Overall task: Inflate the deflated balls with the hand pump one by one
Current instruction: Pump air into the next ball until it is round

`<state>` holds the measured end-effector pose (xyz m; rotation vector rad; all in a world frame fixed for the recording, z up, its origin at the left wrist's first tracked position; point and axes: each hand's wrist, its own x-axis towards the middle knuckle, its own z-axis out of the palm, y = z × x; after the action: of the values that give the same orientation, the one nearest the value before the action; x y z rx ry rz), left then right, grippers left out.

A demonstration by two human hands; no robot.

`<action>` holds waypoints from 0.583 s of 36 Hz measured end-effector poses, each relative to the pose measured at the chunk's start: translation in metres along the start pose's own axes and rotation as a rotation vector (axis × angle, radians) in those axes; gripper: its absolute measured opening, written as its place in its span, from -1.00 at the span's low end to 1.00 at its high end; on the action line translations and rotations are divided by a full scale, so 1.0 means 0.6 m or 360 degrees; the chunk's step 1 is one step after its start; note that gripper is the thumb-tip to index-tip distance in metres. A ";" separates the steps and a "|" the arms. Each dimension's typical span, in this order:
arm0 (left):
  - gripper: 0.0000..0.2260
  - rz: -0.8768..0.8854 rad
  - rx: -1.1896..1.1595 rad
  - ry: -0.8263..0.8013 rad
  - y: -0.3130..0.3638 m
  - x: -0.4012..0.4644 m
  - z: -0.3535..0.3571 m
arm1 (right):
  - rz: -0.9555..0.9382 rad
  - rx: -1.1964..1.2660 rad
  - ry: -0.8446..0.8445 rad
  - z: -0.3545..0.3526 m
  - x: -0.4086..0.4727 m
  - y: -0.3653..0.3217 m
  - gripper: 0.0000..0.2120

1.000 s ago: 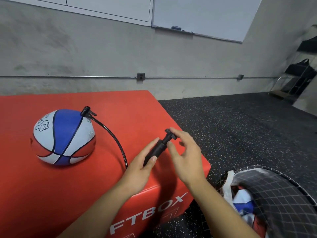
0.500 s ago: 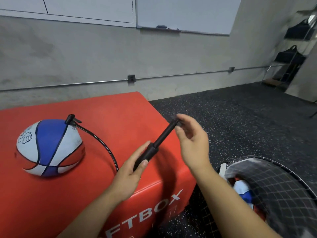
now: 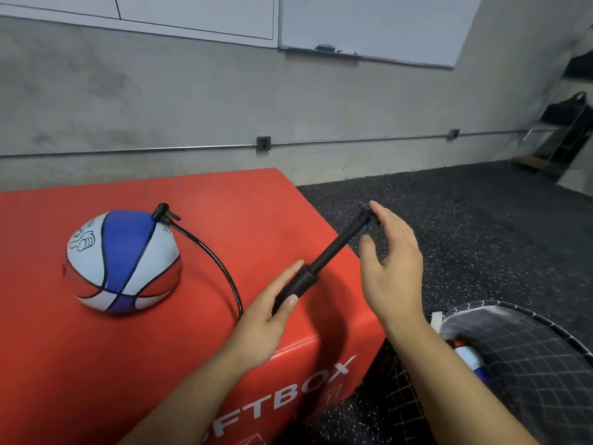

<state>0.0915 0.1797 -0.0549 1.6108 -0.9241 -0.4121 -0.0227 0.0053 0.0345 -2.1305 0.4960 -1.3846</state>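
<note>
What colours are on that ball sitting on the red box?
The ball has blue, white and red panels, seen in the head view.

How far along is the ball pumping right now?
Done: the hose is plugged into the striped ball on the red box. In hand: the left hand grips the pump, and the right hand holds its handle, pulled out. Left: this ball looks flattened underneath, and at least one more waits in the mesh bag.

We see a soft, flattened red, white and blue ball (image 3: 123, 261) on the red box (image 3: 224, 220), hose (image 3: 211, 255) plugged in; the black pump (image 3: 324, 258) is extended.
</note>
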 end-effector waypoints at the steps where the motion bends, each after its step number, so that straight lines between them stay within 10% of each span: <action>1: -0.50 0.0019 -0.0003 0.0001 0.000 0.000 -0.001 | -0.0013 -0.0017 -0.0024 0.006 -0.004 -0.003 -0.51; 21: -0.52 0.0079 0.0028 0.0034 -0.003 0.006 -0.002 | 0.0138 0.0323 -0.0539 0.046 -0.077 0.000 -0.66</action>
<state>0.0951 0.1776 -0.0557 1.6023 -0.9518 -0.3529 -0.0162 0.0387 -0.0074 -2.0911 0.2954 -0.9558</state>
